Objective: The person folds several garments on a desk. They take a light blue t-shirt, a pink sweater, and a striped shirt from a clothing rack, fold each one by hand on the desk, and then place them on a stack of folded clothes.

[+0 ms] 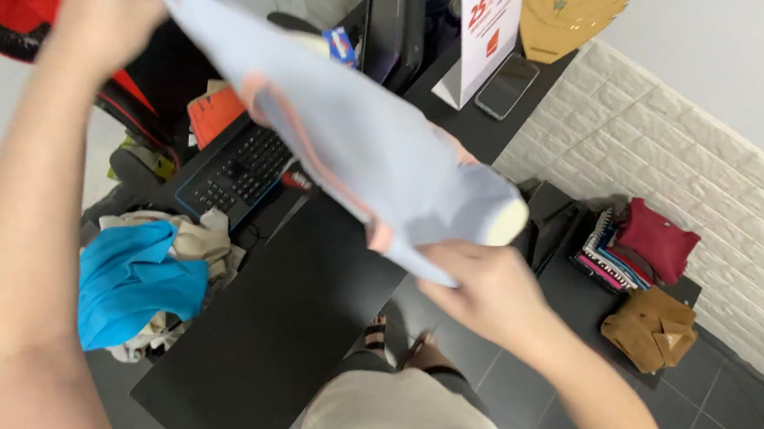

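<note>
Held aloft over black table (258,355): pale blue garment (369,145), stretched between left hand (110,23), closed on upper end, and right hand (484,292), fingers clamped on lower edge. Step judged: shaking out or straightening the cloth. Next move likely needing both grips kept firm; blue and beige clothes pile (152,277) nearby.

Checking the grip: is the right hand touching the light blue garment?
Touching. The head view shows the right hand gripping the lower edge of the light blue garment, fingers closed on the fabric.
</note>
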